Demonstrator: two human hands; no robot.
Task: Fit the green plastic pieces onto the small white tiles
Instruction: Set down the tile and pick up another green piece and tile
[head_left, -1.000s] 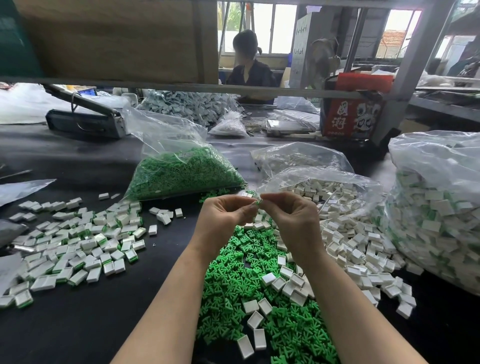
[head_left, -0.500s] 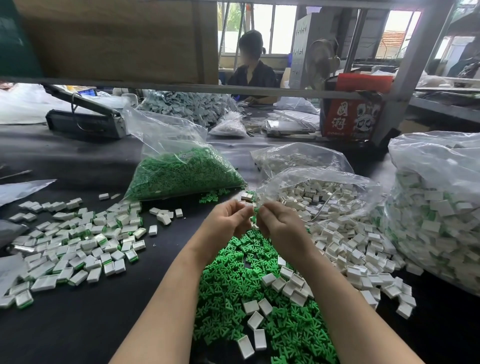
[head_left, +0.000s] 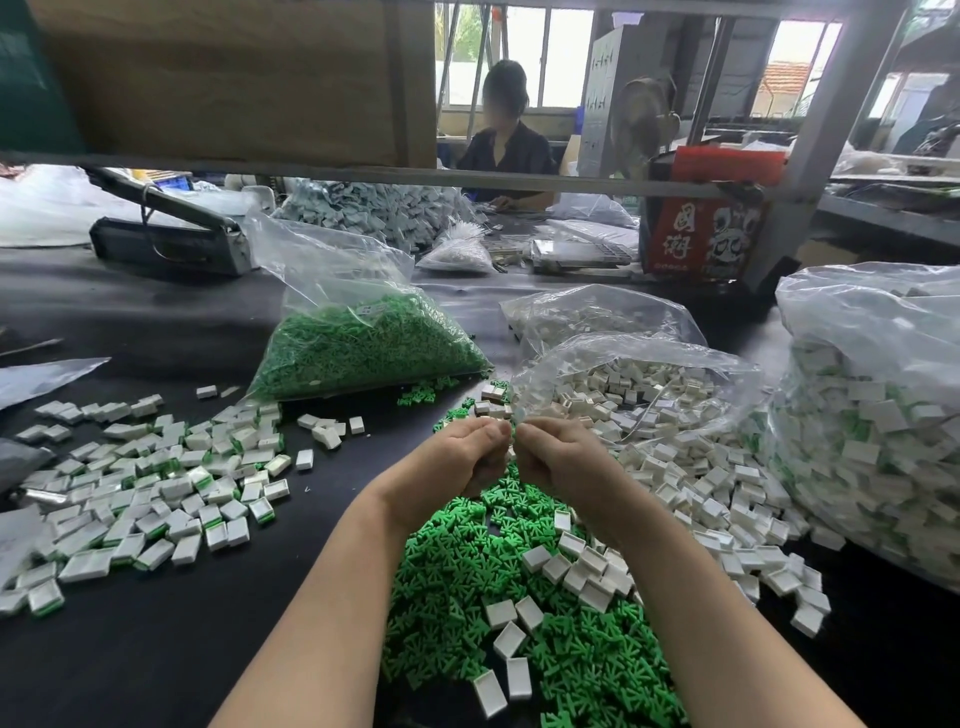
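Head view: both hands meet above the green pile near the counter's near edge. The left hand (head_left: 457, 457) has its fingers curled, thumb and fingertips pinching something small; the right hand (head_left: 558, 460) is curled the same way, pinching toward the left. What sits between the fingertips is too hidden to tell. The green pieces (head_left: 493, 587) are small, bright, branching plastic shapes heaped loose below the wrists. White tiles (head_left: 691, 493) are small rectangular blocks, some hollow-faced, spilling from a clear bag (head_left: 634, 384) toward the right edge, with a few lying on the green heap. Toward the left edge lie finished tiles (head_left: 150, 493), white with a green strip showing along one side. A bag of green pieces (head_left: 363, 343) stands farther back.
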